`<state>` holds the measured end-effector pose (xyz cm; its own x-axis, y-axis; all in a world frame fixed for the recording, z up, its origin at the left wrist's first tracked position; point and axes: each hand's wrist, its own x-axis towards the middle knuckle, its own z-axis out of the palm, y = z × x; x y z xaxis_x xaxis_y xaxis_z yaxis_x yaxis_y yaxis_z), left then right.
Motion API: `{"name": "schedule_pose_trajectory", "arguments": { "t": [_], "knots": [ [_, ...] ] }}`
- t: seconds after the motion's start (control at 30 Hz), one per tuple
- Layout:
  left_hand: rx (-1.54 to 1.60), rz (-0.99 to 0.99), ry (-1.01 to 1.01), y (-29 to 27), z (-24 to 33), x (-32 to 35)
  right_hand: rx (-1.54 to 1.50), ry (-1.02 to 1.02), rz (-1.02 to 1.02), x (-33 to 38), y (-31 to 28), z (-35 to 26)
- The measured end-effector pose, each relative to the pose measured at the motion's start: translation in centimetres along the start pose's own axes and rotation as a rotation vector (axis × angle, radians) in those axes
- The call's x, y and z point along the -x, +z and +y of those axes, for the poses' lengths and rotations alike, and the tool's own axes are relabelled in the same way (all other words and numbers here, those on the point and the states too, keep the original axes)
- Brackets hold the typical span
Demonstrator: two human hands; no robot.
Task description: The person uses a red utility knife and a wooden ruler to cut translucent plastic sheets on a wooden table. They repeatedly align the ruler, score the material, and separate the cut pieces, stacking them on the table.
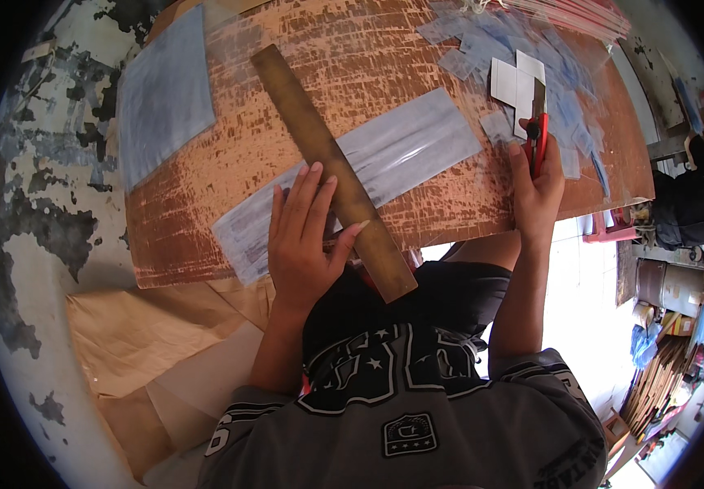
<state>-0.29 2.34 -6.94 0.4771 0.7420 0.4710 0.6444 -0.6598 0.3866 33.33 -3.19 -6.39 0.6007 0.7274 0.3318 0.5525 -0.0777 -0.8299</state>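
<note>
- The left hand (303, 236) lay flat and open, fingers spread, pressing on a long wooden ruler (331, 167) and on the clear plastic strip (360, 175) beneath it.
- The ruler's long axis ran diagonally: its near end stuck out past the bench edge just right of that hand's thumb, and its far end pointed up and away to the hand's left.
- The plastic strip crossed under the ruler the other way, running from below the left hand out toward the right hand.
- The right hand (538, 191) was closed around a red-handled utility knife (536, 122), whose blade pointed away from the person, beyond the fingertips.
- Just past the knife tip lay small white cut squares (515, 81), with a heap of small clear plastic pieces (523, 49) around them.
- A larger plastic sheet (164, 90) lay well to the left of the left hand.
- The bench (286, 49) had a worn, scored reddish-brown top.
- Brown paper (140, 334) hung below the bench's near edge, beside a peeling painted wall (34, 244).
- Beyond the right hand, to its right, the room showed a pale tiled floor (580, 277) and stacked cardboard (653, 383).
</note>
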Motion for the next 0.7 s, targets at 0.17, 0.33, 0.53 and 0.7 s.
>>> {"name": "schedule_pose_trajectory", "arguments": {
  "t": [0.17,0.33,0.53,0.7],
  "knots": [
    [0.006,-0.009,0.001,0.0,-0.04,-0.02,-0.006,-0.024,0.014,0.02,0.09,0.09],
    [0.015,-0.017,0.005,-0.04,-0.09,-0.09,-0.018,-0.015,0.009,-0.02,0.08,0.01],
    [0.019,-0.024,0.005,-0.15,-0.01,-0.12,-0.019,-0.024,0.022,0.02,0.21,0.13],
    [0.012,-0.033,-0.002,-0.14,-0.03,-0.07,-0.004,-0.003,0.005,0.02,0.07,0.3]
  ]
}}
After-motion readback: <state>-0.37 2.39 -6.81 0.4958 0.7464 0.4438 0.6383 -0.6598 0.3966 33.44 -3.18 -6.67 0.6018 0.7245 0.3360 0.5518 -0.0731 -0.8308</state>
